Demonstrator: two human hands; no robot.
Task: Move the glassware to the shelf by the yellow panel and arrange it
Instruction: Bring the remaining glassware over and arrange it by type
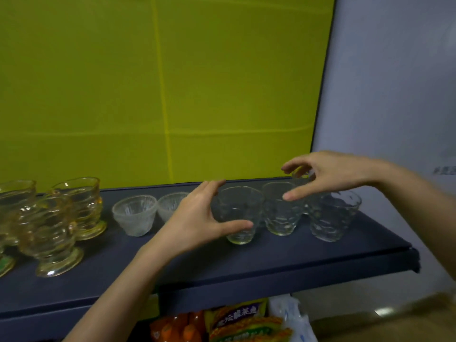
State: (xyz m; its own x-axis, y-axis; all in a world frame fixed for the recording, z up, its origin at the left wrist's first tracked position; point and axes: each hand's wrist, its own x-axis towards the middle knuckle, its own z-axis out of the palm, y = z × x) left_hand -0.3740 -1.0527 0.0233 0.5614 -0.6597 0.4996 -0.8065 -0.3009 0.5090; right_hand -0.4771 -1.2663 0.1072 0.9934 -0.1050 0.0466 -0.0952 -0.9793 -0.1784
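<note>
A dark blue shelf [271, 257] runs along the foot of the yellow panel [222, 82]. Several amber footed glasses [81, 206] crowd its left end. To their right stand two frosted cups [135, 215]. Three clear patterned cups form a row on the right. My left hand [195, 218] wraps the leftmost clear cup [237, 206], thumb across its front and fingers behind its rim. My right hand [333, 176] hovers with fingers apart over the middle clear cup [281, 218]. A small glass [300, 174] shows between its thumb and forefinger; whether they touch is unclear. The rightmost cup [333, 218] stands free.
The shelf ends at a corner [417, 257] on the right, beside a white wall [394, 95]. Under the shelf lie colourful snack packets [246, 319] and a white plastic bag [291, 317]. A bare strip of shelf runs in front of the cups.
</note>
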